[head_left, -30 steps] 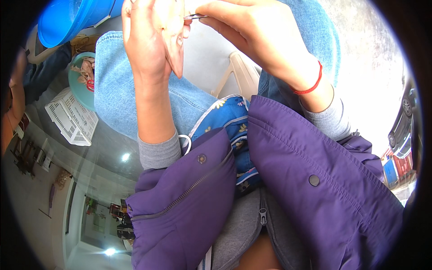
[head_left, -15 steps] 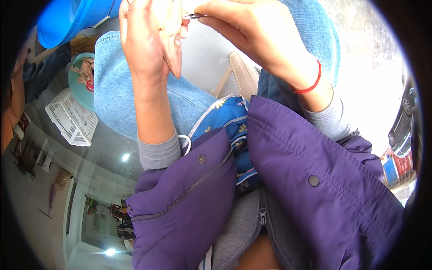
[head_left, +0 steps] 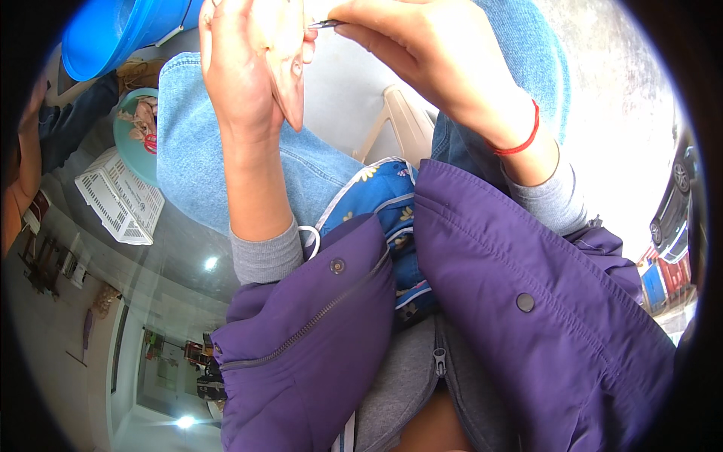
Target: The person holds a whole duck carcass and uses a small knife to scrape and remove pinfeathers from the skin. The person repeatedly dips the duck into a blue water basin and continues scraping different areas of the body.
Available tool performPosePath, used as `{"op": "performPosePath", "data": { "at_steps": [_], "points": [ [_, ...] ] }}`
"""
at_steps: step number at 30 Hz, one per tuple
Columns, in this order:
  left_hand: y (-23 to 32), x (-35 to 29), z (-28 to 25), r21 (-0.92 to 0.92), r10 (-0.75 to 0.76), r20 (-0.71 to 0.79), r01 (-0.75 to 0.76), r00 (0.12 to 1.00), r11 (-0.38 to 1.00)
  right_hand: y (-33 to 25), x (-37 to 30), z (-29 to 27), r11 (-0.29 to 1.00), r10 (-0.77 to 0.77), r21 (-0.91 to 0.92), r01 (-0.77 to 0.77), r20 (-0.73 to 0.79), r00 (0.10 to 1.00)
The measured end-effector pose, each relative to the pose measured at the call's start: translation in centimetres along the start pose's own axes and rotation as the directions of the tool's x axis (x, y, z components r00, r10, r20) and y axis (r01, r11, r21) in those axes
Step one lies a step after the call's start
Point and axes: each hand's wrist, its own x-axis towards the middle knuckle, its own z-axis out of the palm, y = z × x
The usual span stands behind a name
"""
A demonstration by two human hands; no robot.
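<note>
At the top of the head view, my left hand point(head_left: 237, 87) is raised and closed round a pale, plucked-looking poultry piece point(head_left: 288, 75). Its narrow pinkish end hangs down beside my wrist, and its upper part runs out of the picture. Between thumb and fingers, my right hand point(head_left: 448, 64) pinches slim metal tweezers point(head_left: 325, 24) that point left. Their tip is close to the poultry piece and my left fingertips; glare hides whether it touches. A red cord point(head_left: 523, 139) circles my right wrist.
Below my hands are my jeans-clad knees and a beige plastic stool point(head_left: 388, 124). To the left stand a blue tub point(head_left: 94, 45), a green basin point(head_left: 128, 162) with pale meat pieces, and a white perforated basket point(head_left: 120, 200). Another person's arm point(head_left: 26, 162) shows at the far left.
My right hand and the tweezers have shifted very slightly to the right. My left hand and the poultry piece look almost unmoved.
</note>
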Motion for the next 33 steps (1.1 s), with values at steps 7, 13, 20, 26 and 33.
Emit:
{"op": "performPosePath", "data": {
  "at_steps": [7,13,20,26,33],
  "points": [
    [-0.66,-0.17,-0.31,-0.012,-0.049,-0.093,0.048,0.994,0.999,-0.11,0.02,0.46,1.000,0.004,-0.012,-0.004,0.004,1.000],
    [-0.65,0.16,-0.80,0.020,-0.002,0.006,0.002,1.000,1.000,-0.15,0.02,0.05,1.000,0.021,-0.012,-0.020,0.058,0.998],
    [-0.81,0.08,-0.88,-0.030,-0.027,-0.031,0.026,0.999,0.999,0.10,0.17,0.22,0.998,0.027,0.053,-0.026,-0.027,0.999],
    [-0.70,-0.29,-0.41,-0.007,-0.047,-0.134,0.046,0.990,0.999,-0.01,0.06,0.58,0.997,-0.022,0.068,0.024,-0.029,0.999],
    [-0.84,-0.08,-0.54,-0.058,-0.048,-0.130,0.041,0.990,0.997,-0.12,0.05,0.31,0.998,0.043,0.037,-0.042,-0.016,0.999]
  ]
}}
